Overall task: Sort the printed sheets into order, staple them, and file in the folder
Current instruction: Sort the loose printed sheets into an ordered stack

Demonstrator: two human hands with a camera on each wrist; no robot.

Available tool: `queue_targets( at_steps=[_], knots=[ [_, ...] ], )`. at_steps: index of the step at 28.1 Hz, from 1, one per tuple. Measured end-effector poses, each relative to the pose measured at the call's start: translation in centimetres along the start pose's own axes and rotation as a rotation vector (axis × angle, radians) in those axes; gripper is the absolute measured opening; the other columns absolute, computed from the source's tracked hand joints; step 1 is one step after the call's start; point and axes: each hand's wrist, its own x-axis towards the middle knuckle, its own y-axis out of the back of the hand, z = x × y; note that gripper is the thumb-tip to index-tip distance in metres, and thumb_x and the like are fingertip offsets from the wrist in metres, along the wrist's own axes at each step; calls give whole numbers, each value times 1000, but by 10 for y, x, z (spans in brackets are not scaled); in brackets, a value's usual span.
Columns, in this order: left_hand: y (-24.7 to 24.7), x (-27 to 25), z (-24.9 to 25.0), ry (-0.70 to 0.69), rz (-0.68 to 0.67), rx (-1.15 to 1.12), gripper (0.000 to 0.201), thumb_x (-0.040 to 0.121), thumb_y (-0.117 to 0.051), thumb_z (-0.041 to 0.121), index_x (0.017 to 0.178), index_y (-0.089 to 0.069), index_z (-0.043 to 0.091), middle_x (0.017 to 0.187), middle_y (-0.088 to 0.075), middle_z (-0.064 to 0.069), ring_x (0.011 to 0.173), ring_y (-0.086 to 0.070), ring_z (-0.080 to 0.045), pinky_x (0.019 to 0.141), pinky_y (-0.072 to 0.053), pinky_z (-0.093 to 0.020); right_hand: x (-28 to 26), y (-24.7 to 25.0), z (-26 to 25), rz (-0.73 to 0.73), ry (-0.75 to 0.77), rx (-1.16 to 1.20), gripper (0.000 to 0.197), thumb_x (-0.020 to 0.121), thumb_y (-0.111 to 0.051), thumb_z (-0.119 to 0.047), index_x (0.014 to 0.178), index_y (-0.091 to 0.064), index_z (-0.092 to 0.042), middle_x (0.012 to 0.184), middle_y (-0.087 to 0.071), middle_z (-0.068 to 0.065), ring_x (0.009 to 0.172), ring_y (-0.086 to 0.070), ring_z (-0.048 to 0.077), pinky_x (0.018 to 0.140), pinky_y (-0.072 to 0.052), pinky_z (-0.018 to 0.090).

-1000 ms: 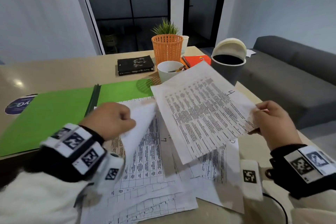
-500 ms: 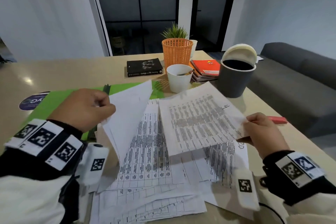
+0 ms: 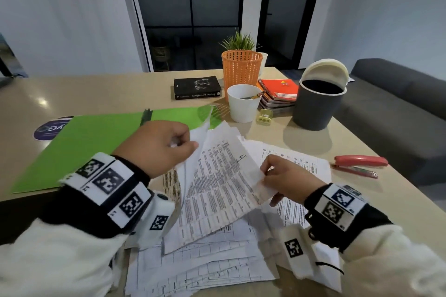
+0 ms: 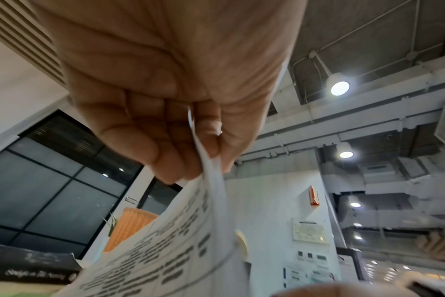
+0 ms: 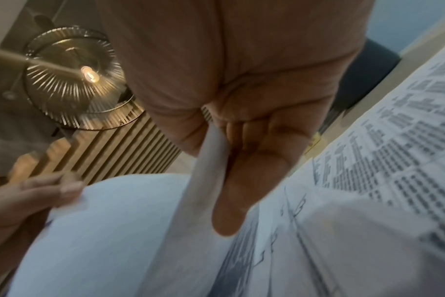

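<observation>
A loose heap of printed sheets (image 3: 198, 265) covers the table's near edge. My left hand (image 3: 166, 147) pinches the top of a raised sheet (image 3: 193, 161), seen edge-on in the left wrist view as sheet (image 4: 208, 201) between thumb and fingers. My right hand (image 3: 282, 176) pinches the right edge of a printed sheet marked "4" (image 3: 217, 190), held tilted against the left one. The right wrist view shows that sheet (image 5: 211, 160) gripped by thumb and fingers. An open green folder (image 3: 91, 142) lies at the left. A red stapler (image 3: 359, 165) rests at the right.
Behind the papers stand a white cup (image 3: 243, 102), an orange mesh basket (image 3: 241, 67), a black book (image 3: 196, 87), orange notebooks (image 3: 280, 91) and a dark bin with a flip lid (image 3: 318, 101). A small yellow object (image 3: 264, 117) sits by the cup. A grey sofa (image 3: 398, 103) borders the table's right edge.
My hands have come together over the heap. The sheet marked "4" has swung left and now leans against the sheet in my left hand. The camera view has tilted up.
</observation>
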Motion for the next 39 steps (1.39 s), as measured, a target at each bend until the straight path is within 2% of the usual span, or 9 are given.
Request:
queue_targets(
  at_steps=[13,17,21,28,30,33,34,37,39],
  knots=[
    [-72,-6,29,-189,-396,163,15,91,-50,32,89,-35,29,72,-48,8,60,-44,-8,54,-31,-24,7,-21,-8,-209,-28,-13,18,94,-49,-6,78,-52,-13,59,-61,0,45,-60,8,48,-48,23],
    [-83,-10,26,-136,-544,94,85,75,-67,54,140,-14,40,100,-55,13,88,-55,-7,77,-45,-24,7,-24,-7,-230,-29,7,17,92,-47,-5,78,-51,-13,65,-61,4,49,-62,12,51,-50,25],
    [-89,-18,22,-107,-590,211,116,67,-71,61,146,11,38,142,-37,9,121,-46,-11,93,-40,-26,6,-24,-4,-230,-27,-9,15,92,-48,-7,80,-53,-14,70,-62,3,55,-64,13,53,-51,25],
    [-88,-16,13,-89,-594,239,76,85,-56,34,148,-12,33,147,-33,7,125,-44,-13,97,-39,-26,1,-22,1,-237,-54,-26,10,94,-53,-18,86,-59,-18,81,-70,-2,64,-64,11,56,-51,22],
    [-86,-16,12,-68,-580,223,72,88,-49,24,147,-12,38,133,-48,5,102,-54,-13,81,-41,-22,-1,-16,5,-164,-73,-149,9,94,-54,-21,89,-61,-20,85,-70,-1,67,-64,12,59,-52,24],
    [-79,-17,14,-64,-577,189,77,89,-45,16,147,-2,43,84,-54,8,59,-46,-6,53,-33,-18,-5,-6,12,-117,-115,-296,10,93,-54,-27,89,-63,-23,84,-68,-1,75,-64,12,58,-52,22],
    [-77,-17,13,-77,-573,173,78,90,-43,13,146,1,46,82,-54,9,58,-46,-5,52,-33,-17,-6,-3,14,-119,-132,-304,10,92,-54,-28,88,-62,-25,82,-67,-2,77,-65,13,59,-53,22],
    [-71,-20,8,-167,-566,196,66,94,-35,11,142,-12,52,126,-52,4,90,-51,-8,72,-39,-20,-10,2,15,-146,-162,-303,8,93,-55,-26,89,-62,-25,79,-67,-3,71,-64,13,61,-53,21],
    [-71,-22,6,-186,-582,254,51,97,-33,16,138,-32,45,120,-47,6,104,-52,-13,78,-38,-22,-11,2,17,-171,-173,-286,7,92,-56,-22,92,-63,-21,76,-68,-4,62,-63,9,57,-53,19]
  ],
)
